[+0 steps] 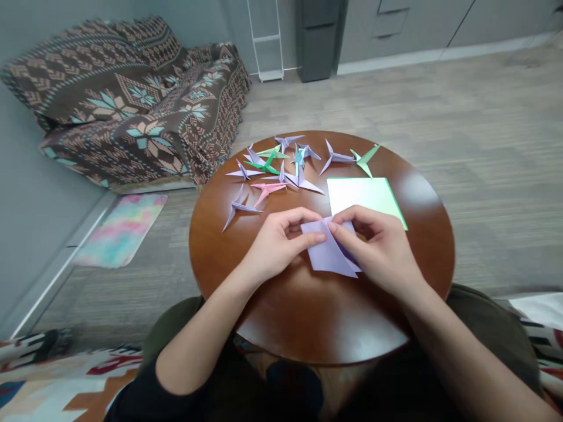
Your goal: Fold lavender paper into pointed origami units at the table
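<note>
Between both hands, just above the table's middle, is a partly folded sheet of purple origami paper (328, 253). My left hand (284, 237) pinches its upper left part between thumb and fingers. At the upper right, my right hand (373, 237) grips a raised flap with thumb and forefinger. The paper's lower corners hang apart, so its layers show. Behind my right hand lies a stack of light green paper (365, 196). Beyond my left hand are several folded paper cranes, among them a purple crane (240, 206), a pink crane (267, 189) and a green crane (264, 164).
A round brown wooden table (220, 258) stands before my knees. At the far left is a sofa (145, 111) under a patterned cover, with a pastel mat (125, 228) on the floor. A white rack (267, 41) and grey cabinets (404, 29) line the back wall.
</note>
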{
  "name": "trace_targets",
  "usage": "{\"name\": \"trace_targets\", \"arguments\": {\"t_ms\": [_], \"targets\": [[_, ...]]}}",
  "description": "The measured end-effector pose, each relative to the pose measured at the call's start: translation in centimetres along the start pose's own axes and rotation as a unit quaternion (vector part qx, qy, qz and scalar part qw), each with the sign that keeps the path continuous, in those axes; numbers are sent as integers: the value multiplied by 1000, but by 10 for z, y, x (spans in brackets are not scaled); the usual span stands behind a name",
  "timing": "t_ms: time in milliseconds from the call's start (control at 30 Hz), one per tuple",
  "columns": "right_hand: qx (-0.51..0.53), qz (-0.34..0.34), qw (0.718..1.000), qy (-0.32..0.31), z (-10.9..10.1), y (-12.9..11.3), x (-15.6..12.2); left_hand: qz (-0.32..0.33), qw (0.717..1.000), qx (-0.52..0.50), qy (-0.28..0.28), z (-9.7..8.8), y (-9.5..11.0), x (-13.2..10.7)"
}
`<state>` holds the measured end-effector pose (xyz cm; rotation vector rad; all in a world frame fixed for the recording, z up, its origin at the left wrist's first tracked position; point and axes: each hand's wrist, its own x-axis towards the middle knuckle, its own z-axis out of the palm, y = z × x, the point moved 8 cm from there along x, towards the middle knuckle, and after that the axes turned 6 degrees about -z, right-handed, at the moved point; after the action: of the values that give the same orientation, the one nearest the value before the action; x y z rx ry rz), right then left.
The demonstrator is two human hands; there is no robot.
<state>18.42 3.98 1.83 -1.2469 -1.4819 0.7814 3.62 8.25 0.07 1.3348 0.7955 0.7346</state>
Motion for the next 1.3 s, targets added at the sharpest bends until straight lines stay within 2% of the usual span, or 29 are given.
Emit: {"name": "trace_targets", "arguments": {"t_ms": [133,233,333,433,533,667,733,867,967,1100,1300], "targets": [[5,-33,999,-26,-1,-7,1,4,1000,13,27,-6,1,-1],[27,-62,996,-54,0,-14,2,30,995,12,91,-18,5,-2],[36,-74,996,-31,-3,-14,1,54,990,9,132,-26,8,-3],[33,-115,993,21,-8,-15,0,69,990,7,121,-23,9,-3],[14,-125,991,38,-8,-14,-2,85,989,14,118,-17,12,-5],[-1,-128,991,41,-7,-14,-4,106,981,13,160,-20,15,-11],[30,-114,992,53,-8,-11,-4,114,978,12,176,-23,16,-12],[92,-91,988,81,-10,-7,-4,109,981,16,160,-24,15,-10],[43,-119,989,75,-10,-12,-4,108,982,57,146,-19,18,-10],[-22,-154,987,31,-4,-17,-5,115,977,107,142,-13,25,-13],[-87,-211,973,-13,2,-29,-6,132,968,179,117,-10,31,-16]]}}
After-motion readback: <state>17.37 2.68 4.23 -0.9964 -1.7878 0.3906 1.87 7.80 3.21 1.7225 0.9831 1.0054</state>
